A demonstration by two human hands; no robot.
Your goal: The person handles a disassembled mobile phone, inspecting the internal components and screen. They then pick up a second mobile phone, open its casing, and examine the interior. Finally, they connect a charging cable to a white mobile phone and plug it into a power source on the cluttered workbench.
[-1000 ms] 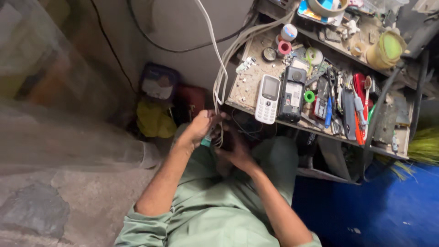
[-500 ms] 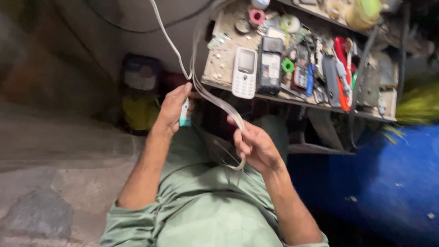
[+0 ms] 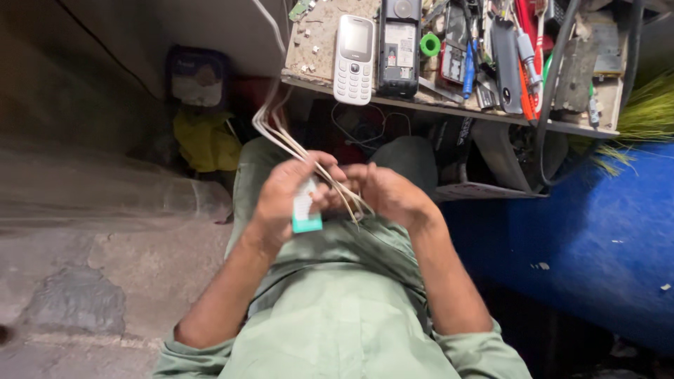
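Dim, uneven light, brightest on the cluttered shelf up top, deep shadow beneath it, soft motion blur, wide-angle stretch at the edges

Hands work in the lap gap, low and tight. Bench shelf overhangs just above and ahead of both hands; its front edge blocks any straight lift forward. White cables hang from the shelf edge down across the left hand, fencing off that side. Right hand sits close under the shelf; black hose and blue drum close off the right. White phone and black phone crowd the shelf top. Open room: left, over the concrete floor.
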